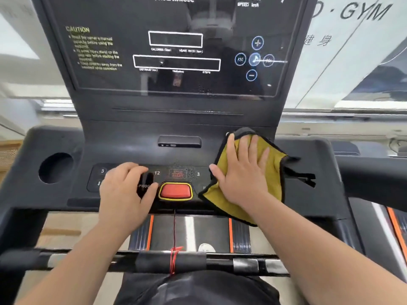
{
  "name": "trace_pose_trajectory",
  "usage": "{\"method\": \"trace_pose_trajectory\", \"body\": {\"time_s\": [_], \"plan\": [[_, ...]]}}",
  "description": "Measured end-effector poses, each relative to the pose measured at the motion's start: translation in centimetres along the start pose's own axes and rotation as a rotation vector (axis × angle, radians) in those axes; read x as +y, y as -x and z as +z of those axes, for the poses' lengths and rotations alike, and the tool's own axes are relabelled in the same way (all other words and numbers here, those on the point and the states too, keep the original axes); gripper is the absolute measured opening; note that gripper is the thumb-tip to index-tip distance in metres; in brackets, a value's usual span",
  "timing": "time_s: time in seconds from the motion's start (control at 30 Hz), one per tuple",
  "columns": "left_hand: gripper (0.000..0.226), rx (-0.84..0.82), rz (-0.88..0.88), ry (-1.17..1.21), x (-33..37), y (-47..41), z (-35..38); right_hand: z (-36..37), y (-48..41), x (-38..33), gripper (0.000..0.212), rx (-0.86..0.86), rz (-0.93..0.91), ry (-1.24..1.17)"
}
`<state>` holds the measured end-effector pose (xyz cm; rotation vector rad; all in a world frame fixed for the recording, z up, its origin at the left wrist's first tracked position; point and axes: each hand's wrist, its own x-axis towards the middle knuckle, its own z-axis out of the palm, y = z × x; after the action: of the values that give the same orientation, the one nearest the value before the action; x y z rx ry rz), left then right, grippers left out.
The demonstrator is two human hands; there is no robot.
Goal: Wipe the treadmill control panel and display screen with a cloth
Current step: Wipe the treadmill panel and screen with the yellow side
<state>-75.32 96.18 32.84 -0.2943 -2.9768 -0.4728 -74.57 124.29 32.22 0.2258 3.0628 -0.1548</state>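
Your right hand point(242, 172) lies flat, fingers straight, pressing the cloth point(275, 168) onto the right side of the control panel point(176, 155). The cloth looks light, soft and floppy, so press through its middle or it will likely bunch. Your left hand point(123, 190) rests on the buttons point(193, 173), fingers loosely bent, holding nothing.

Yellow black-edged cloth point(273, 164), black control panel point(123, 150), red safety key point(175, 190).

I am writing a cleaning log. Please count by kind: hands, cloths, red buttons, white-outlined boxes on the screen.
Hands: 2, left hand and right hand
Cloth: 1
Red button: 1
White-outlined boxes: 2, upper box and lower box
Total: 6
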Motion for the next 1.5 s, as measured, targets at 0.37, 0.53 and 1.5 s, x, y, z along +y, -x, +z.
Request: {"method": "trace_pose_trajectory", "body": {"time_s": [0.37,0.53,1.5], "plan": [[0.059,-0.059,0.098,-0.092,-0.8,-2.0,0.4,1.4,7.2,2.4,0.069,-0.065,-0.23,0.074],[0.055,0.011,0.093,-0.082,-1.0,-1.8,0.7,0.0,2.4,3.0,0.088,-0.087,-0.011,0.083],[0.06,0.01,0.071,-0.136,-2.5,-2.4,0.5,0.3,2.8,-1.5,0.073,-0.126,-0.322,0.111]]}}
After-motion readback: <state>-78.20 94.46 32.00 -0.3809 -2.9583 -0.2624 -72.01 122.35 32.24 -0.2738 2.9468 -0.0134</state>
